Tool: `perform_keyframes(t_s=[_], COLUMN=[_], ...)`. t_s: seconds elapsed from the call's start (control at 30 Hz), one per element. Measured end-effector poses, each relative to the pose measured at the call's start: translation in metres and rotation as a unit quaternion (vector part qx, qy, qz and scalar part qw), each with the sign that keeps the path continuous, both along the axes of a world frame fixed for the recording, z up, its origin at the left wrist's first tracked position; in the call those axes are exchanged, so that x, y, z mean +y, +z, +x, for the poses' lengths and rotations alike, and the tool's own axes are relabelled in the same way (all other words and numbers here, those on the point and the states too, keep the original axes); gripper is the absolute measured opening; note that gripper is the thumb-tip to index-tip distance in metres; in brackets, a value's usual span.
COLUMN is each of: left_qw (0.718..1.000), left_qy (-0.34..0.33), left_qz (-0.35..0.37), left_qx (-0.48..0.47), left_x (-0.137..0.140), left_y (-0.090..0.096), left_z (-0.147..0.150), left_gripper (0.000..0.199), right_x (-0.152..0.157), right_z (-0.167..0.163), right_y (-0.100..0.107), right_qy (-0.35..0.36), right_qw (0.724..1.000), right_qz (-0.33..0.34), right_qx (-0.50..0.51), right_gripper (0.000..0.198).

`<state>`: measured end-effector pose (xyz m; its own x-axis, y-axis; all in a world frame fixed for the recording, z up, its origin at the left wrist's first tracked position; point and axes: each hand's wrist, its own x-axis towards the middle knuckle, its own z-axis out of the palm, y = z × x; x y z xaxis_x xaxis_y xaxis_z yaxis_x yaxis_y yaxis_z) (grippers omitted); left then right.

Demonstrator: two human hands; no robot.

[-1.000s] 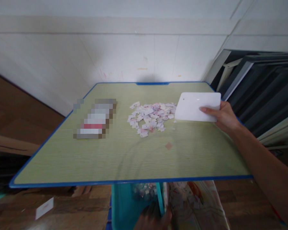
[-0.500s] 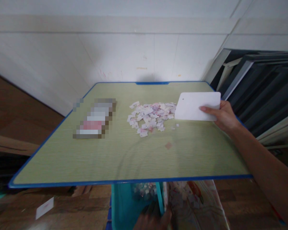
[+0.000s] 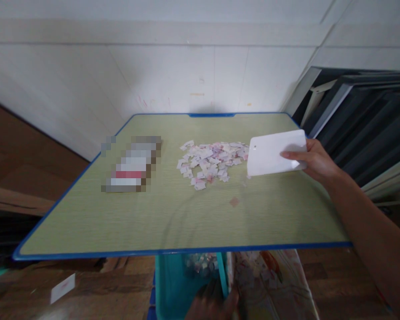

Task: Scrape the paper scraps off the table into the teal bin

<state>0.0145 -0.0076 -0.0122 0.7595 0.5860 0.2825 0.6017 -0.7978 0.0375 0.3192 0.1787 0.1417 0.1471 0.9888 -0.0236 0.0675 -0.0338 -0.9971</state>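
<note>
My right hand (image 3: 320, 161) grips a white plastic scraper (image 3: 275, 155) with a small hole near one corner, thumb on its face. The scraper's left edge is beside a pile of small torn paper scraps (image 3: 213, 160), pale with pink marks, on the green tabletop (image 3: 120, 222). At the bottom of the view, below the table's front edge, my left hand (image 3: 210, 304) is closed over the side wall of a teal tray (image 3: 173, 284). Its fingers are inside the tray and partly dark. More scraps lie at the tray's far end.
A blurred-out flat object (image 3: 130, 164) lies on the table's left side. Patterned cloth (image 3: 270, 289) with scraps is beside the tray. Dark panels (image 3: 363, 111) lean at the right, and a white wall (image 3: 186, 75) stands behind. A paper piece (image 3: 63, 288) lies on the wooden floor.
The scraper has shifted slightly right and tilted, its left end lower, uncovering a few scraps at the pile's right side. My left hand stays at the tray.
</note>
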Motion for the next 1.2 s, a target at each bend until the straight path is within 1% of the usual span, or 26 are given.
perform_keyframes(t_s=[0.1,0.17,0.23,0.4,0.6,0.67,0.77,0.87,0.93,1.0,1.03,1.1,1.2], left_qw=[1.0,1.0,1.0,0.999,1.0,1.0,1.0,1.0,1.0,1.0,1.0,0.999,0.999], left_qy=[0.005,0.011,0.013,0.014,0.022,0.018,0.012,0.019,0.019,0.011,0.011,0.009,0.007], left_qz=[0.014,0.011,-0.003,-0.032,-0.012,-0.015,-0.021,-0.014,-0.011,-0.006,-0.004,-0.002,0.0], left_qx=[-0.006,-0.013,-0.014,-0.001,-0.013,-0.014,-0.006,-0.007,-0.014,-0.025,-0.028,-0.032,-0.033], left_x=[0.0,0.0,0.001,0.001,-0.001,-0.001,0.0,0.0,0.0,-0.001,-0.001,-0.001,-0.001], left_y=[0.002,0.004,0.005,0.007,0.008,0.008,0.007,0.007,0.007,0.006,0.005,0.003,0.002], left_z=[0.0,0.0,0.0,0.001,0.001,0.001,0.001,0.002,0.002,0.002,0.001,0.001,0.001], left_gripper=[0.027,0.03,0.034,0.036,0.034,0.036,0.038,0.034,0.033,0.034,0.034,0.033,0.033], right_x=[0.0,0.0,0.0,0.0,0.0,0.001,0.002,0.002,0.001,-0.001,-0.002,-0.004,-0.01], right_z=[0.0,0.0,0.001,0.002,0.002,0.002,0.002,0.003,0.005,0.009,0.01,0.011,0.007], right_y=[0.0,0.0,0.0,-0.002,-0.001,0.0,0.001,0.002,0.003,0.003,0.003,0.004,0.007], right_qy=[0.002,0.0,-0.007,-0.017,-0.022,-0.028,-0.04,-0.055,-0.055,-0.026,-0.001,0.073,0.198], right_qw=[1.0,1.0,1.0,1.0,1.0,0.999,0.999,0.998,0.998,0.999,0.999,0.995,0.975], right_qz=[0.0,0.001,0.007,0.014,0.017,0.015,0.031,0.039,0.034,0.019,0.011,-0.013,-0.046], right_qx=[-0.003,-0.001,0.0,-0.006,-0.005,-0.011,-0.006,-0.001,-0.009,-0.027,-0.038,-0.062,-0.087], right_gripper=[0.018,0.018,0.017,0.017,0.015,0.016,0.019,0.02,0.02,0.019,0.018,0.018,0.021])
